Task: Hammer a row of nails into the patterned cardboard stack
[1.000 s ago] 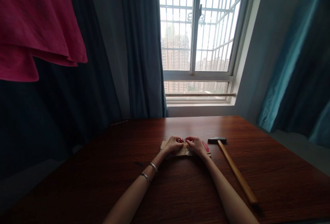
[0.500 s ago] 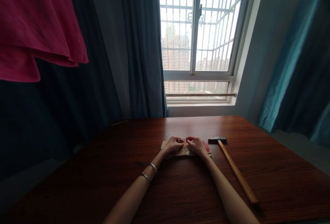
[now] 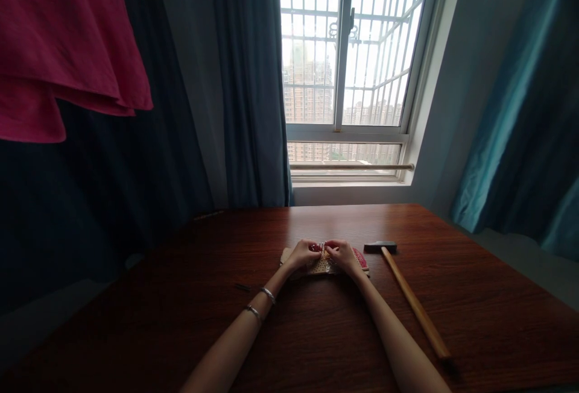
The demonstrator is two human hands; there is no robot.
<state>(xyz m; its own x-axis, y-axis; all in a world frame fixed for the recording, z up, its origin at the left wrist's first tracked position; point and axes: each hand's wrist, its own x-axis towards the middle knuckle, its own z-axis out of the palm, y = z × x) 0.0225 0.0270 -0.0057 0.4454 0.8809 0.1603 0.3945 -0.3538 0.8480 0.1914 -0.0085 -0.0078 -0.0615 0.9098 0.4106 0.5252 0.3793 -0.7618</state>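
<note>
On the table lies a flat piece [image 3: 322, 267], cream with dark dots in the middle and pink-red patterned at its right end. My left hand [image 3: 304, 254] rests over its left part, fingers bent together in a pinch. My right hand [image 3: 341, 255] is over its right part, thumb and fingers also pinched, close to the left fingertips. Small, thin upright bits show between the two hands, too small to name. The fingers cover much of the far side of the piece.
A hammer [image 3: 414, 302] with a wooden handle lies to the right, its dark head away from me. Thin dark sticks or nails [image 3: 242, 287] lie left of my left wrist. The brown wooden table [image 3: 289, 333] reaches toward a barred window [image 3: 344, 73]. Pink cloth [image 3: 67, 49] hangs upper left.
Both hands stay over the dotted piece with their fingertips pinched close together. My right fingers have shifted very slightly left. The whole view has moved a little; the hammer lies as before.
</note>
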